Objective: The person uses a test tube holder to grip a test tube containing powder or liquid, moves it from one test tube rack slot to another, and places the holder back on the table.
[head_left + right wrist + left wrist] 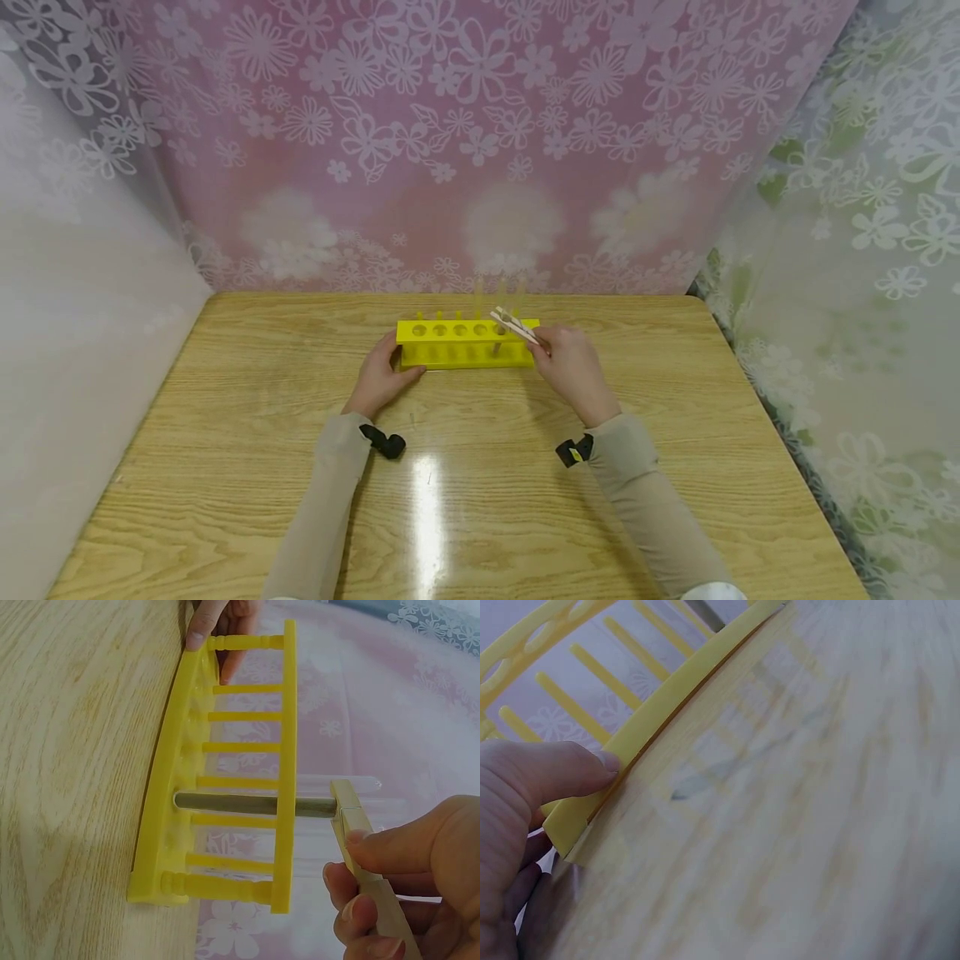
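A yellow test tube rack (467, 364) stands on the table near its far edge. My left hand (377, 381) grips the rack's left end, its thumb (574, 771) lying on the base's front edge in the left wrist view. My right hand (573, 364) holds a wooden test tube clamp (347, 817) by its handle. The clamp's jaws are at the upper end of a test tube (247, 803) with dark grey contents. This tube passes through a hole toward the rack's right end, its rounded bottom at the base. The other front holes that show hold no tubes.
Clear test tubes (364, 782) stand upside down along the back of the rack, toward its right end. Behind the wooden table (247, 433) hangs a pink flowered curtain (420, 192). Pale curtains flank both sides.
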The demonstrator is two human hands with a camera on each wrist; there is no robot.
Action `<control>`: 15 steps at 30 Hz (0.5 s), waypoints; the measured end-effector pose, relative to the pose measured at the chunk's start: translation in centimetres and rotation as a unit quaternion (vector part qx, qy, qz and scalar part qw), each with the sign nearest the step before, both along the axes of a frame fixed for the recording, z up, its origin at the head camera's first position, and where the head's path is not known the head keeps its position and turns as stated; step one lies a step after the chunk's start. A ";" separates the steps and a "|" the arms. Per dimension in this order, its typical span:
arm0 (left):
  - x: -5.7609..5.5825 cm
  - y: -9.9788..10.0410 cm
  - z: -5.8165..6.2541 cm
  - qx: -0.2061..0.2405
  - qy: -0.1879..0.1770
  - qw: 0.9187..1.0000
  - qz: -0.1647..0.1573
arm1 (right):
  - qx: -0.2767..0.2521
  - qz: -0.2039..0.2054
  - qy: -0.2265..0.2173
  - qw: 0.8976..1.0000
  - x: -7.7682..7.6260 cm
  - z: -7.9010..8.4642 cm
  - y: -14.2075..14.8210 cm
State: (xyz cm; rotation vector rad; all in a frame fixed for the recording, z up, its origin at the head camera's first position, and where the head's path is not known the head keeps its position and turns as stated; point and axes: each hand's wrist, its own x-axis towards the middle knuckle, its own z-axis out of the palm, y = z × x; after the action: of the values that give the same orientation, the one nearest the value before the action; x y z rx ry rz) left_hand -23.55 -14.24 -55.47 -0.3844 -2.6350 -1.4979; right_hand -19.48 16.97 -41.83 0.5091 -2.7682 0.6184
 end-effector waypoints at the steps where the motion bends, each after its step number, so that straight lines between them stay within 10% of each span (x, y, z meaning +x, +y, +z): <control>1: 0.0 0.0 0.0 -0.002 0.000 1.000 0.000 | 0.002 0.001 0.000 1.000 0.0 0.0 0.0; 15: 0.0 0.0 0.0 -0.004 -0.003 1.000 0.007 | 0.006 -0.005 -0.018 1.000 -0.2 -0.2 -0.2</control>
State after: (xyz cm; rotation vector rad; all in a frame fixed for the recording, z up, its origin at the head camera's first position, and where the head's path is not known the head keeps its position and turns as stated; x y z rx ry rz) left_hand -23.52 -14.23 -55.51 -0.3622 -2.6441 -1.4872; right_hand -19.70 16.75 -41.99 0.4906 -2.8076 0.6134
